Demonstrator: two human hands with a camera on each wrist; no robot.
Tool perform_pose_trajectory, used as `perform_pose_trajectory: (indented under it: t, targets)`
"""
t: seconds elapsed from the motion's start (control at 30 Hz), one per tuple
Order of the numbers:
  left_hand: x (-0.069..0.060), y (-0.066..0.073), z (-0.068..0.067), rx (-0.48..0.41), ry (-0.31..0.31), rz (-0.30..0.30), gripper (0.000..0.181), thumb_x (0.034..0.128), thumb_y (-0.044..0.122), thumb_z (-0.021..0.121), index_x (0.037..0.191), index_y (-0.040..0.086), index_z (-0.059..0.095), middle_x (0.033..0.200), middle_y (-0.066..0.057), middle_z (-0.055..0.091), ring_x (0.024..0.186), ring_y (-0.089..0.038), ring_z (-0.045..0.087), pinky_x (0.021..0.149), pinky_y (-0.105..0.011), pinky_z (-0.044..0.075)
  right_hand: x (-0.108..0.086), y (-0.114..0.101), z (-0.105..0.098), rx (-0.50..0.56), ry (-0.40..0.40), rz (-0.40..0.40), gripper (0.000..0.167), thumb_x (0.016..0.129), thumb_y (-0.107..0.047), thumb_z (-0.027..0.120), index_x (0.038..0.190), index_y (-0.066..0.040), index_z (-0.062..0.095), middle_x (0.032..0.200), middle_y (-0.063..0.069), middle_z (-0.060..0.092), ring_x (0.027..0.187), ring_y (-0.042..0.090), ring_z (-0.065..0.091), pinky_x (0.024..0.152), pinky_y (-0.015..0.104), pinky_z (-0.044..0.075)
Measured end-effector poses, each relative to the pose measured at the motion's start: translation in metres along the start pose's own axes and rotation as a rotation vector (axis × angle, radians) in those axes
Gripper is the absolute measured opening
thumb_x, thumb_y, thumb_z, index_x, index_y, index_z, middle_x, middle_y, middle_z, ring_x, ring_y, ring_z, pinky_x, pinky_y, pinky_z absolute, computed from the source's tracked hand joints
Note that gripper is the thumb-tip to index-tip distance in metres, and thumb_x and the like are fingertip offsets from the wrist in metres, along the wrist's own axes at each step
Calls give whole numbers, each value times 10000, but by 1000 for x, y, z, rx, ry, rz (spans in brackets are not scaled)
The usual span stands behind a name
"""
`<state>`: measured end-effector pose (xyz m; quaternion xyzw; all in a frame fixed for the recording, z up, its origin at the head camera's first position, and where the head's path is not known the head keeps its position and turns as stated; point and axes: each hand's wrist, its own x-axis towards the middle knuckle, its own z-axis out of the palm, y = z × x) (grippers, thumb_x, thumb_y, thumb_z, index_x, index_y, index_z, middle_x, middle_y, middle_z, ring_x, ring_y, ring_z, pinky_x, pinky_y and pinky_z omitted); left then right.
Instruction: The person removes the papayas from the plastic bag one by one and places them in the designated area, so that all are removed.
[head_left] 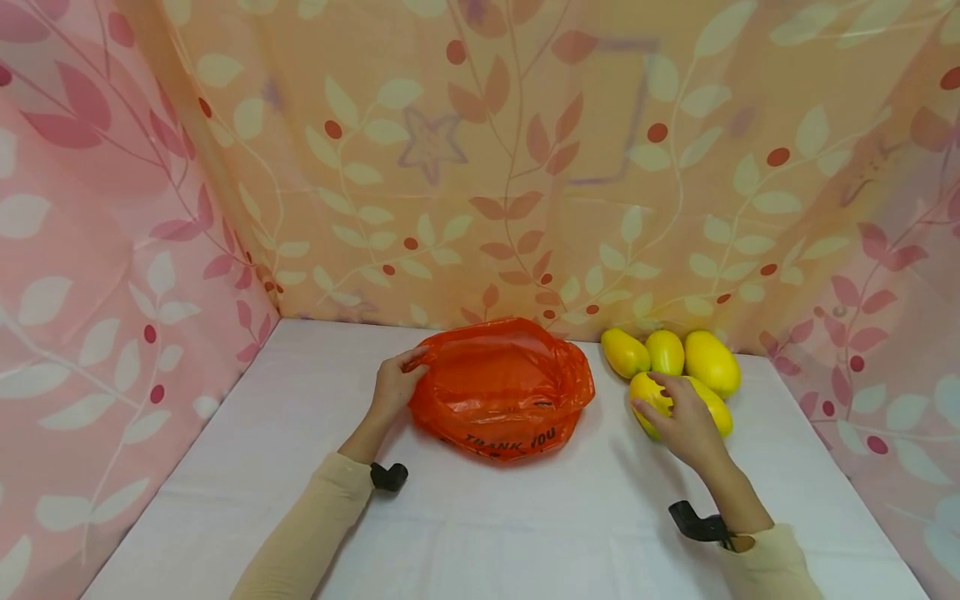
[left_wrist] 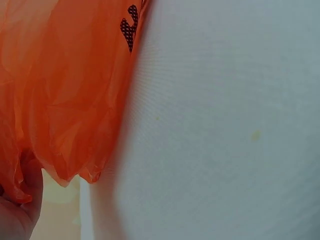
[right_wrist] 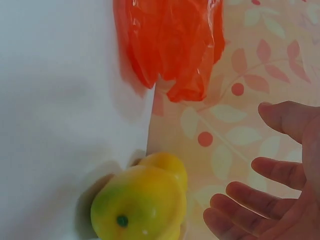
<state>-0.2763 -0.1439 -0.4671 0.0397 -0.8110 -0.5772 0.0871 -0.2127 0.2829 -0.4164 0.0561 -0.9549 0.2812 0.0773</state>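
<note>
An orange-red plastic bag (head_left: 502, 379) printed "THANK YOU" lies on the table with its mouth spread. At its left side my left hand (head_left: 392, 387) pinches the rim; in the left wrist view, the thumb (left_wrist: 34, 185) lies against the plastic (left_wrist: 65, 100). Several yellow mangoes are grouped at the back right, among them a large one (head_left: 711, 364) and a front one (head_left: 711, 402). Above the front mangoes is my right hand (head_left: 686, 425), partly covering them. The right wrist view shows that hand's fingers (right_wrist: 255, 200) spread apart, away from a green-tinged mango (right_wrist: 145, 197), holding nothing.
A white cloth covers the table (head_left: 480, 533). Leaf-patterned curtains stand behind (head_left: 510, 208) and along both sides. Each wrist wears a black camera mount, one on the left (head_left: 389, 477) and one on the right (head_left: 697, 522).
</note>
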Motion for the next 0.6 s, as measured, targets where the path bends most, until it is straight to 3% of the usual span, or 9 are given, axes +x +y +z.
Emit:
perform_pose_trajectory:
  t: [0.17, 0.3, 0.5, 0.6]
  targets:
    - [-1, 1, -1, 26, -20, 26, 432, 908, 69, 634, 1338, 71, 598, 1397, -161, 564, 1349, -321, 475, 1123, -466, 396, -2, -3, 5, 4, -21, -13, 648, 942, -433, 595, 1393, 12, 461, 1323, 281, 483, 1162, 431, 503, 959, 603, 479]
    - [-4, 4, -5, 28, -37, 37, 485, 903, 87, 649, 1379, 117, 565, 1433, -142, 535, 1345, -323, 474, 1095, -472, 427, -3, -5, 5, 0, -28, 2, 648, 942, -436, 594, 1401, 1, 456, 1334, 276, 476, 1178, 429, 498, 972, 601, 473]
    - [-13, 4, -24, 86, -94, 78, 551, 917, 116, 654, 1442, 109, 484, 1424, -168, 532, 1273, -333, 526, 999, -474, 506, -3, -12, 11, 10, -42, -2, 644, 939, -416, 606, 1409, -6, 446, 1346, 265, 473, 1204, 422, 487, 981, 590, 476]
    - [-17, 2, -35, 136, -115, 101, 581, 923, 159, 652, 1458, 70, 444, 1441, -178, 512, 1299, -351, 502, 1036, -496, 475, -3, -15, 13, 7, -26, -8, 667, 936, -405, 615, 1424, 3, 416, 1336, 268, 479, 1196, 423, 501, 972, 582, 486]
